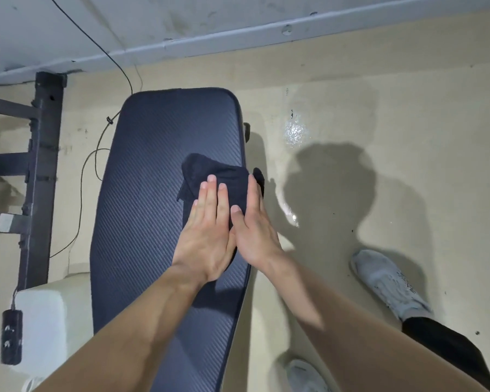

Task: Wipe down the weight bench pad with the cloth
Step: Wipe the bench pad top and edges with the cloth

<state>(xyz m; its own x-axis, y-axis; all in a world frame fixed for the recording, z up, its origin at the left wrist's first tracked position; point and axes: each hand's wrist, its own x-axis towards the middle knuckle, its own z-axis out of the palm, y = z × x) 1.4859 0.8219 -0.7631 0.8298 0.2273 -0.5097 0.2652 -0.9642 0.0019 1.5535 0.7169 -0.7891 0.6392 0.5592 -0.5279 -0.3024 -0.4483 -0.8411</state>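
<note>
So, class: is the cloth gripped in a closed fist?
No, the left hand and right hand lie flat, fingers straight, on the black cloth.

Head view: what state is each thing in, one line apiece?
bench pad: mostly bare; wet or dry cannot be told
cloth: crumpled, on the bench pad by its right edge
left hand: flat, fingers straight, pressing on the cloth
right hand: flat, fingers straight, pressing on the cloth
cable: slack, looped on the floor
</note>
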